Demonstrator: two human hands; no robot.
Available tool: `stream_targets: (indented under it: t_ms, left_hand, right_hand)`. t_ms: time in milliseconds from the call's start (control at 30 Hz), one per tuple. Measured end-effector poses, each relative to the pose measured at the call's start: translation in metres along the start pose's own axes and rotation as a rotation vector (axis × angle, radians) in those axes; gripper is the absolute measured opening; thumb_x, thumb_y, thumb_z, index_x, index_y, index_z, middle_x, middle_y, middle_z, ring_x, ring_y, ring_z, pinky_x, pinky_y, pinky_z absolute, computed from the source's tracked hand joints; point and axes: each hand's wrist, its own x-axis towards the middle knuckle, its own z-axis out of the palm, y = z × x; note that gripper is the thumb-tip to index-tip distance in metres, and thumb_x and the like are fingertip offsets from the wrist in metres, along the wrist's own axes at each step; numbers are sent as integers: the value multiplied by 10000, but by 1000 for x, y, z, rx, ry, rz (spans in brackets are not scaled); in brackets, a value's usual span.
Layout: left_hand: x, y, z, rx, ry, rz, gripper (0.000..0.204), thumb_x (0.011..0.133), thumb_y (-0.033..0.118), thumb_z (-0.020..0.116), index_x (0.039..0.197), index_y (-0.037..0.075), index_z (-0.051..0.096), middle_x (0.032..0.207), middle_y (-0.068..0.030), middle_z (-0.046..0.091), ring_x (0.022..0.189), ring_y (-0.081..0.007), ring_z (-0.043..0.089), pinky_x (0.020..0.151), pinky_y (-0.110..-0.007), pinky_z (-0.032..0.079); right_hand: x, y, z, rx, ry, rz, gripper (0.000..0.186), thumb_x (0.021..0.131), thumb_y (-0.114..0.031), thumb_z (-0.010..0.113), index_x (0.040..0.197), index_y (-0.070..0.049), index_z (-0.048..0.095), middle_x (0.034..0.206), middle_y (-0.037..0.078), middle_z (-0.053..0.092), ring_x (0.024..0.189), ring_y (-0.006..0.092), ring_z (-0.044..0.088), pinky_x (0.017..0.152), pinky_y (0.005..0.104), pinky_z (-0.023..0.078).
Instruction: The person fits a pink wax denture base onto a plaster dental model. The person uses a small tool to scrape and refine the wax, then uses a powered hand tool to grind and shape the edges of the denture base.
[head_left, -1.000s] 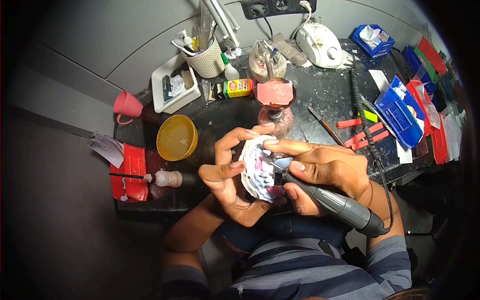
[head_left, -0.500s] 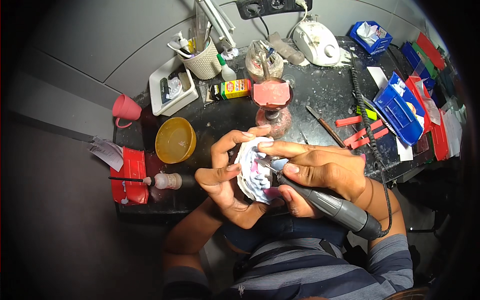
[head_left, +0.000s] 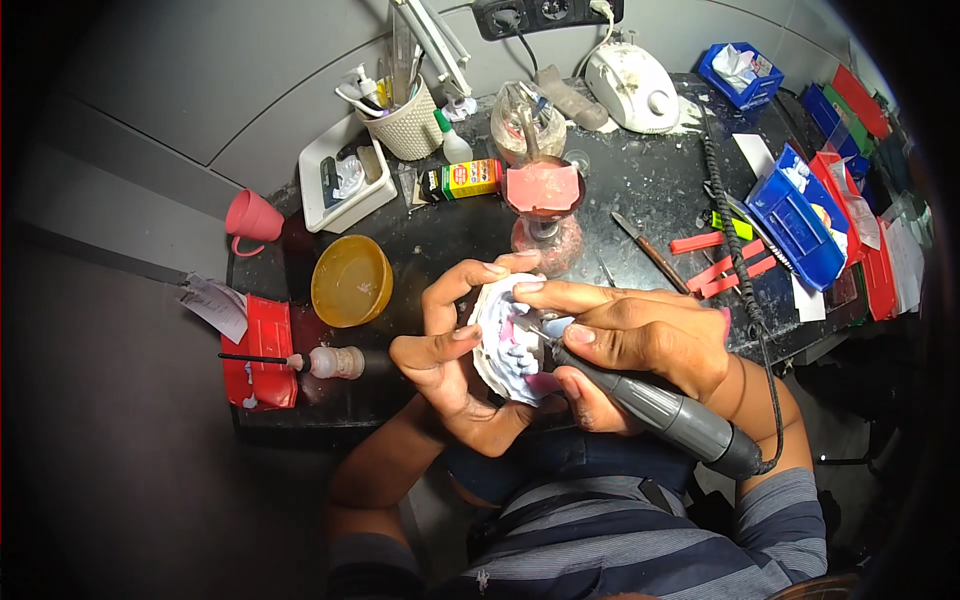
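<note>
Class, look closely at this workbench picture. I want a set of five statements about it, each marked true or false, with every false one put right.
1. The right hand holds a grey handpiece. True.
2. The left hand is lying flat on the black bench. False: it grips a pale dental cast.
3. The pink mug stands to the right of the yellow bowl. False: it stands to the left of the bowl.
4. A wooden-handled knife lies to the left of the red strips. True.
5. The yellow-and-black package is inside the white tray. False: it lies outside, to the right of the tray.
</note>
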Motion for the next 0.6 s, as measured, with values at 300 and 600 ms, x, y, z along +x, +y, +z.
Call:
stream_targets:
  t_ms: [300,600]
  left_hand:
    - [2,1,-2,40,-54,30,359,974,200,529,1315,113,461,1375,-186,456,1325,-439,502,1129,-577,460]
    - [2,3,-1,63,-66,22,397,961,193,553,1333,110,441,1383,-218,459,1332,-432,498,1137,-574,451]
  right_hand:
    - [-2,2,-1,-7,-42,23,363,824,0,797,1116,23,582,944,213,721,1047,461,724,823,504,635]
    - [-2,0,-2,-13,-44,15,349,824,5,791,1100,25,578,950,215,719,1053,461,722,827,501,638]
